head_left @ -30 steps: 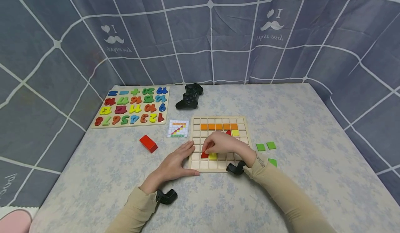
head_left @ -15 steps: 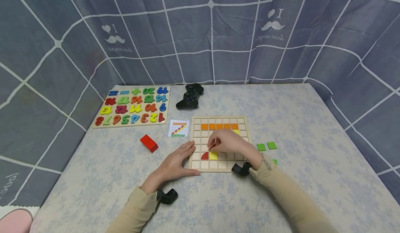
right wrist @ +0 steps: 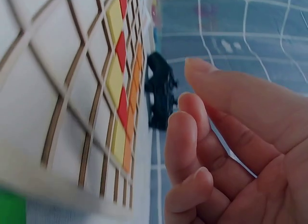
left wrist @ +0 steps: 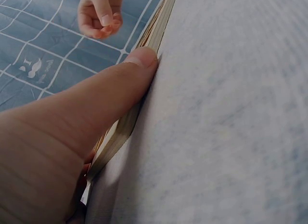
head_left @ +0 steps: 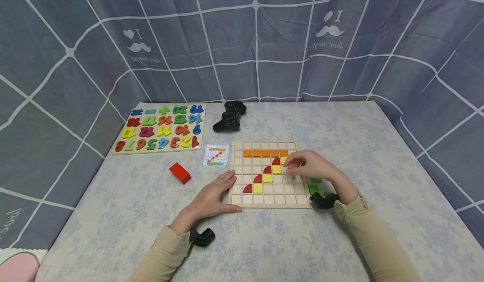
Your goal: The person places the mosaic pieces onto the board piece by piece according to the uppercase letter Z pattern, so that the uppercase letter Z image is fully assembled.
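Note:
My left hand (head_left: 211, 198) lies at the near-left corner of a wooden grid board (head_left: 280, 198), fingers along its left side. In the left wrist view its straight thumb (left wrist: 110, 84) presses on the board's edge. Raised over the board's right side, my right hand (head_left: 314, 164) has loosely bent fingers; nothing shows between thumb and fingertips in the right wrist view. On the board, red quarter-circle tiles (head_left: 247, 188) and yellow square tiles (head_left: 258, 188) step diagonally up to the right, below a row of orange square tiles (head_left: 265, 153).
Green square tiles (head_left: 314, 188) lie right of the board, partly behind my right hand. Left of the board are a pattern card (head_left: 216, 155) and a red block (head_left: 180, 173). Farther back sit a black game controller (head_left: 230, 117) and a number puzzle board (head_left: 159, 128).
My right hand has lifted off the red tiles and moved right across the board, uncovering the red and yellow diagonal. My left hand stays in place.

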Action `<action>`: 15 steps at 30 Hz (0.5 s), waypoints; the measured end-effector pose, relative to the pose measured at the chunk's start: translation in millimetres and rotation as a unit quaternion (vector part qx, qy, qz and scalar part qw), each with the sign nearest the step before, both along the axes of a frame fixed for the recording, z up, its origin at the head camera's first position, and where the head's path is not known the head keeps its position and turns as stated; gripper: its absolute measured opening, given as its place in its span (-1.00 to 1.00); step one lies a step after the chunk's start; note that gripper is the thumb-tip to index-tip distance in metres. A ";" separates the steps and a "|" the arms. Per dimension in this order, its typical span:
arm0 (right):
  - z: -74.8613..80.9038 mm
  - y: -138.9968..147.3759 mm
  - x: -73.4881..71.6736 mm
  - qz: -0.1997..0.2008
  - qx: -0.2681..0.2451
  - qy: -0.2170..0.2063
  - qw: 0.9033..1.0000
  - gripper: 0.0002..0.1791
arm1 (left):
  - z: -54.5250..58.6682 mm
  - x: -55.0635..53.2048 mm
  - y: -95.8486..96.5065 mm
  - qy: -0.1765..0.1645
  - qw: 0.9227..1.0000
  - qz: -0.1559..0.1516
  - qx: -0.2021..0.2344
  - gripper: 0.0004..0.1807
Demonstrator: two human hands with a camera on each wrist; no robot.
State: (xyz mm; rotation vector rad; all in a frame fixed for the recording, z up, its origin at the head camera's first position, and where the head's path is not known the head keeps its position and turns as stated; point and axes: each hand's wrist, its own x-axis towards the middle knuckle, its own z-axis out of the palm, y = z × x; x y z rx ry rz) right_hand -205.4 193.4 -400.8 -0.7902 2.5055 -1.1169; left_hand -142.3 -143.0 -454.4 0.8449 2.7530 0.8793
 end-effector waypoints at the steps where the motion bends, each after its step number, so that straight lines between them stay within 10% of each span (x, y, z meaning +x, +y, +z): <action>1: -0.6 4.6 -0.2 -0.005 -0.002 -0.003 1.000 -0.75 | -0.1 0.0 0.0 0.000 1.000 0.000 0.000 0.07; 15: -8.6 51.8 -2.1 -0.057 -0.038 -0.060 0.996 -0.70 | 0.2 0.1 -0.3 -0.004 1.000 -0.001 0.003 0.07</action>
